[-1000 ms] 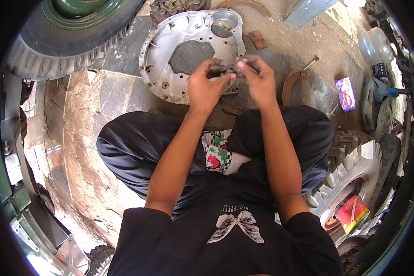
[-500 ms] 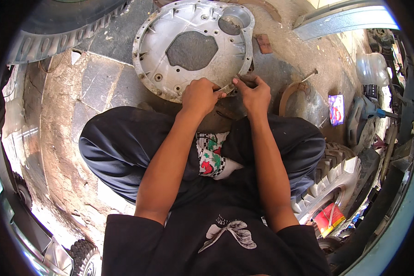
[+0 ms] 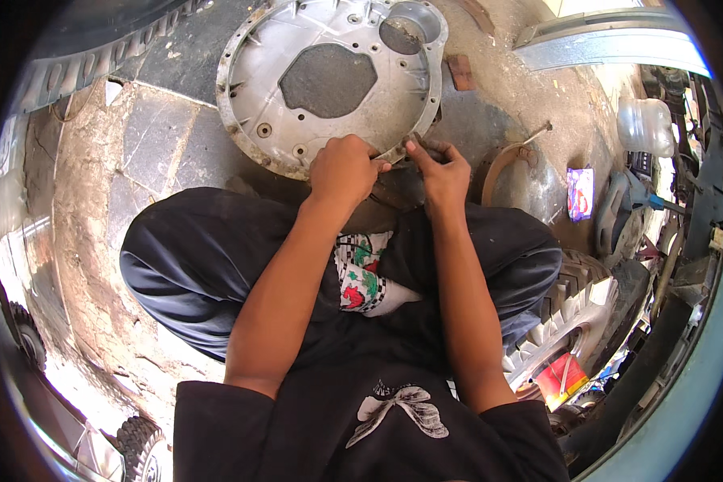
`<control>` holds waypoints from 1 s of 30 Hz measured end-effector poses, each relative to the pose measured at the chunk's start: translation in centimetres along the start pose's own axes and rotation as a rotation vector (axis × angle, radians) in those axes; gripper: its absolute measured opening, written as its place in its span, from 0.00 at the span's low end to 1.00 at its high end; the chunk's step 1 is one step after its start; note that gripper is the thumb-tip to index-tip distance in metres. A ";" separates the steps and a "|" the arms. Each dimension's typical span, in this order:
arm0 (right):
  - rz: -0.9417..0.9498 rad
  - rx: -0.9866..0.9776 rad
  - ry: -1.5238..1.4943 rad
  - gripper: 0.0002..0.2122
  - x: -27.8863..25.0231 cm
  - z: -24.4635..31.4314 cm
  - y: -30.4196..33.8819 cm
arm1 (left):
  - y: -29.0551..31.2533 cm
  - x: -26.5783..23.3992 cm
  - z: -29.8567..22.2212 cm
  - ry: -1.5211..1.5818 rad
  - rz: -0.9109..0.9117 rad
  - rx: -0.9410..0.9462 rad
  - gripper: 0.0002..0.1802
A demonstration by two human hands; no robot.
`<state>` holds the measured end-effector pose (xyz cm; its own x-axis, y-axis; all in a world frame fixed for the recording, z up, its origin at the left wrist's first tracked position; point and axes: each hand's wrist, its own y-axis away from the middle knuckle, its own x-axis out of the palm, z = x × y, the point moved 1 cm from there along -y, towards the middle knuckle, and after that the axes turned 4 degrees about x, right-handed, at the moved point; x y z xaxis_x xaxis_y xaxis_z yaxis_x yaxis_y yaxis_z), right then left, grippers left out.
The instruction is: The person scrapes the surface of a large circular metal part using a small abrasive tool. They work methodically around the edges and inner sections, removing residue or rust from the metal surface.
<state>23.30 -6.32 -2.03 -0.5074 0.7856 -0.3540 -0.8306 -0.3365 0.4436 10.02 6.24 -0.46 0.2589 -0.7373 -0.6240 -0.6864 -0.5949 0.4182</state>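
Note:
A large round metal bell housing (image 3: pixel 257 88), grey with bolt holes round its flange, lies in front of my crossed legs. It has a many-sided opening in the middle and a round recess at its far right. My left hand (image 3: pixel 344 165) is closed, with thumb and fingers at the near rim of the housing. Just to its right, my right hand (image 3: pixel 444 170) is closed at the same rim, its thumb pressing near the edge. Its curled fingers are partly dark and shadowed, so whether a small thing is also in them is hidden.
A tyre (image 3: pixel 96 48) stands at the far left, another tyre (image 3: pixel 566 301) by my right knee. To the right lie a curved brown brake shoe (image 3: pixel 498 173), a purple packet (image 3: pixel 580 193) and a clear plastic jar (image 3: pixel 646 126). A metal beam (image 3: pixel 602 40) crosses the far right.
The whole view has shifted slightly, and the housing appears a little farther left. Both hands stay closed at its near rim, with the right thumb in nearly the same place.

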 end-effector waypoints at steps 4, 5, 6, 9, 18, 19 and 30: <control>-0.016 0.009 -0.071 0.19 1.2 -0.1 -1.8 | -0.1 0.0 -0.3 -0.014 0.008 0.012 0.19; -0.027 0.011 -0.026 0.20 0.8 -0.6 -1.2 | 0.0 0.0 -0.3 -0.010 0.023 0.009 0.19; -0.009 0.039 -0.075 0.21 0.7 -1.2 -0.8 | 0.0 -0.2 -0.3 -0.010 0.022 0.003 0.17; 0.019 0.061 -0.204 0.23 0.4 -1.7 -0.8 | -0.2 -0.3 -0.6 -0.017 0.010 0.021 0.16; -0.106 0.000 -0.109 0.21 0.5 0.0 -0.5 | -0.2 0.4 0.1 0.023 -0.003 0.051 0.19; -0.133 -0.010 -0.069 0.21 0.5 0.1 -0.9 | -0.4 0.4 0.2 0.029 0.003 0.060 0.18; -0.228 -0.132 -0.033 0.27 0.8 -1.5 -2.4 | -0.4 0.6 0.3 0.031 -0.004 0.064 0.16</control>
<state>24.51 -5.64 -4.60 -0.2975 0.8649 -0.4043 -0.9465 -0.2118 0.2434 10.27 6.10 -1.18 0.2817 -0.7453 -0.6043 -0.7275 -0.5765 0.3719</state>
